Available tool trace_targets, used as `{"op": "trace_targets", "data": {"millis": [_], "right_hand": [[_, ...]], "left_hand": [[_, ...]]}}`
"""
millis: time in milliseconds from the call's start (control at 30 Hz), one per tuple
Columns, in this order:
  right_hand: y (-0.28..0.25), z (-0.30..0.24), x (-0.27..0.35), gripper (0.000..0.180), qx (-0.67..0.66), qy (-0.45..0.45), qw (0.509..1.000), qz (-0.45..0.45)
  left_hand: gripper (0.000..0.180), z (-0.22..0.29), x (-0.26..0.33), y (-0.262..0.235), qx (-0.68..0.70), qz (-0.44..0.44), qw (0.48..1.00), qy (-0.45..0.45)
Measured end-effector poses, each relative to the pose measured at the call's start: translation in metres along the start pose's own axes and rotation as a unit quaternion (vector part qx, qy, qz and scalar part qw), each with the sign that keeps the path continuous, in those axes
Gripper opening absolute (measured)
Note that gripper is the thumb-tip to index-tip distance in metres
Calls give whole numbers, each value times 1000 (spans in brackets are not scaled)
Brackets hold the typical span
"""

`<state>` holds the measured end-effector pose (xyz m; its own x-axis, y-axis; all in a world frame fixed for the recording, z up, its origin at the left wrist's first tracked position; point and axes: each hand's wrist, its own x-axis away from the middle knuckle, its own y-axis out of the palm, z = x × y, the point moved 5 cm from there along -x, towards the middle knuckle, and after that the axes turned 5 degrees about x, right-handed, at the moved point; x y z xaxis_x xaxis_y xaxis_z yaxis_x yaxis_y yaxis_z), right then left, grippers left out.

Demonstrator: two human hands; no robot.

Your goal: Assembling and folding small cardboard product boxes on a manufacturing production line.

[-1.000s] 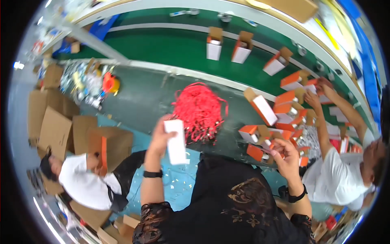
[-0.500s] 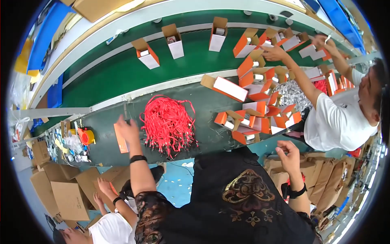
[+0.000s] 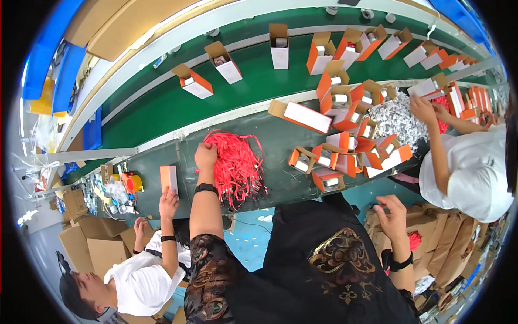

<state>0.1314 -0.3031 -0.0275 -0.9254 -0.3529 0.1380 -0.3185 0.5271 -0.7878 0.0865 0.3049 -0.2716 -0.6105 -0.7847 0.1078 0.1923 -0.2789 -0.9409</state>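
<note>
My left hand [image 3: 206, 156] is at the upper left edge of a heap of red lanyards [image 3: 237, 164] with dark clip ends, its fingers closed on some of the straps. How many straps it grips is hidden. To its left stands a narrow orange and white box [image 3: 169, 179] on the dark workbench [image 3: 280, 156]. A co-worker's hand [image 3: 169, 202] touches the lower end of that box. My right hand [image 3: 392, 213] hovers beyond the bench's near edge, beside my body, with fingers loosely bent and apart and nothing in them.
Several open orange and white boxes [image 3: 345, 141] crowd the bench on the right, beside crumpled silvery packets [image 3: 396, 121]. More boxes stand on the green conveyor belt [image 3: 145, 116]. A second co-worker [image 3: 464, 167] works at the right. A yellow and red tape roll [image 3: 131, 182] lies at the left.
My left hand has left the orange box and moved right onto the red lanyards. The left co-worker's hand has reached the box. The right co-worker's hands have drawn back from the belt to a box.
</note>
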Motion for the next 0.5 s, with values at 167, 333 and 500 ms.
{"op": "trace_targets", "data": {"millis": [167,333,500], "right_hand": [[-2,23,16,19,-8,36,999,24],[-7,32,18,20,-20,23,999,40],[-1,38,13,20,-34,1,998,43]], "left_hand": [[35,-22,14,22,108,-50,991,-56],[32,-19,11,24,183,-19,982,-50],[14,-25,27,3,596,10,786,-167]]}}
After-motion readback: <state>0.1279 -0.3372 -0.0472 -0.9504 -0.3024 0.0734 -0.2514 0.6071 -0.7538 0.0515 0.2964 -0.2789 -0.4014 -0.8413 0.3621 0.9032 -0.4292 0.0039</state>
